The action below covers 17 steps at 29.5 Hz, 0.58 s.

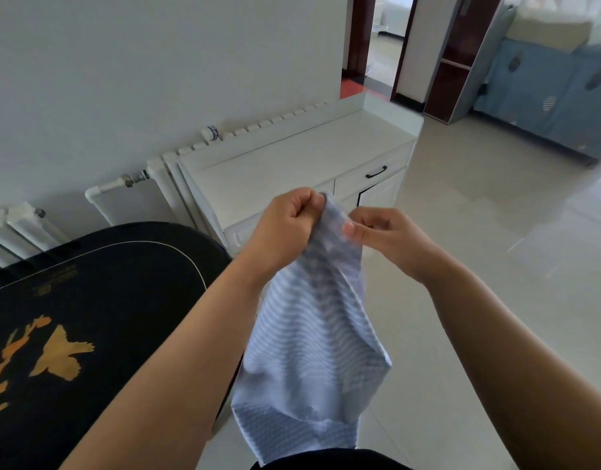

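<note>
A light blue cloth with white stripes (312, 351) hangs in the air in front of me, above the floor. My left hand (285, 228) grips its top edge with curled fingers. Just to the right, my right hand (380, 235) pinches the same top edge between thumb and fingers. Both hands are close together at chest height. The cloth droops in loose folds down to the bottom of the view.
A black table with gold and orange flower decoration (88, 334) stands at the lower left. A white cabinet with a dark drawer handle (292, 164) stands against the wall beside white radiators (27, 228). Pale floor tiles (479, 249) spread to the right.
</note>
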Tool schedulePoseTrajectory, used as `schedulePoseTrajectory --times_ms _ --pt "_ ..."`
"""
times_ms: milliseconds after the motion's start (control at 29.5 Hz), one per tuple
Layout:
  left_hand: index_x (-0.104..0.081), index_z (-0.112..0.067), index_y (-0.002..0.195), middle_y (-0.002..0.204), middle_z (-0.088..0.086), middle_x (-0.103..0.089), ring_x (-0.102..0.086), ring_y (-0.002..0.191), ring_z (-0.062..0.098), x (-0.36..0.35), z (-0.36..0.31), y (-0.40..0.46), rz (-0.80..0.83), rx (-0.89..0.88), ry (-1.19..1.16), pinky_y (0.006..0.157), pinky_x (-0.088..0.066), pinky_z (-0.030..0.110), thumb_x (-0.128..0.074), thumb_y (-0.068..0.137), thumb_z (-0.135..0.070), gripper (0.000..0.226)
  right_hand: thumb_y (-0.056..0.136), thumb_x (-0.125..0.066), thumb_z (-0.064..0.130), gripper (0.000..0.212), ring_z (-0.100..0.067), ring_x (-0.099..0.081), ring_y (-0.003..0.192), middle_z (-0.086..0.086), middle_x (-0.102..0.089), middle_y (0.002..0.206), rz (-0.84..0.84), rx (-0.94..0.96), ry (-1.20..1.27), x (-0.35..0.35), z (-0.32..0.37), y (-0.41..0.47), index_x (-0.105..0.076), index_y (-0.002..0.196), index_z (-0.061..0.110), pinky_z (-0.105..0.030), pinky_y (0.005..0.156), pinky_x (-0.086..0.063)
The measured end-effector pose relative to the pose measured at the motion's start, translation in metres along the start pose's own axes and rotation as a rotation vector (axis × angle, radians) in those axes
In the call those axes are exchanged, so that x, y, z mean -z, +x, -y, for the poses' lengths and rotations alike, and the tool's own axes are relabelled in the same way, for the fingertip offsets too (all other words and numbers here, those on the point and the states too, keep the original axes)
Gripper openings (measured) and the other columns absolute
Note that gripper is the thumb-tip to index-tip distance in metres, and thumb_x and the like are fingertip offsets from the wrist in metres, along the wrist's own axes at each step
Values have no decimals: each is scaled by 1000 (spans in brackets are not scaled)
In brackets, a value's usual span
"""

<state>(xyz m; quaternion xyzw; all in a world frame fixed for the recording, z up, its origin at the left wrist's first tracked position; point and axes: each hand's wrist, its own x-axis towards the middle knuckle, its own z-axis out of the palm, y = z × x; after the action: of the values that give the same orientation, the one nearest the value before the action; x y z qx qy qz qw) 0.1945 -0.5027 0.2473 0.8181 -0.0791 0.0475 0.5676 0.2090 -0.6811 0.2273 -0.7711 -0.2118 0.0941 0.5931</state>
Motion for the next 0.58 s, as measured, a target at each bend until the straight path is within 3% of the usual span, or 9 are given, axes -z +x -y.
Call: schedulePoseTrajectory --times_ms 102,170,237,305,407,475,576 --pt "-40 -18 62 55 -4 -33 -28 47 7 6 -24 19 61 -71 -5 45 -26 20 -47 99 -24 39 71 -65 65 70 -27 -60 88 -12 -62 87 17 29 57 22 6 8 -65 89 -3 -43 90 -44" --pt "-43 -11 64 59 1 -35 -31 52 10 9 -37 30 101 -100 -20 50 -28 24 -48 97 -30 38 75 -58 70 68 -25 -66 102 -5 -71 99 30 28 68 32 9 11 -71 98 7 -37 96 -47" --pt "-45 3 74 67 6 -39 -35 60 18 12 -48 40 147 -119 -57 58 -32 29 -48 92 -39 46 79 -50 72 54 -10 -68 95 7 -74 97 42 -1 69 36 9 11 -74 97 27 -21 87 -50" --pt "-45 10 83 74 9 -42 -36 68 24 16 -56 51 166 -135 -78 64 -32 35 -48 90 -42 52 78 -45 76 51 -3 -68 85 12 -74 88 32 -24 19 38 8 8 -74 90 35 -17 78 -49" --pt "-46 9 84 74 9 -44 -37 70 24 20 -61 65 147 -153 -71 60 -32 35 -48 90 -43 53 74 -51 76 69 -15 -67 81 1 -72 87 -33 -19 81 45 4 0 -72 85 12 -24 77 -50" --pt "-46 8 82 73 9 -42 -36 69 23 21 -61 72 137 -151 -49 60 -31 35 -49 90 -45 53 79 -55 64 59 -9 -60 73 7 -63 80 -93 39 93 49 5 -8 -63 63 8 -22 73 -45" --pt "-40 5 75 66 7 -33 -28 60 19 16 -57 78 104 -152 -4 54 -25 31 -48 93 -40 49 81 -63 43 45 -9 -58 75 8 -58 85 -147 98 117 46 8 -20 -59 54 8 -20 72 -45"
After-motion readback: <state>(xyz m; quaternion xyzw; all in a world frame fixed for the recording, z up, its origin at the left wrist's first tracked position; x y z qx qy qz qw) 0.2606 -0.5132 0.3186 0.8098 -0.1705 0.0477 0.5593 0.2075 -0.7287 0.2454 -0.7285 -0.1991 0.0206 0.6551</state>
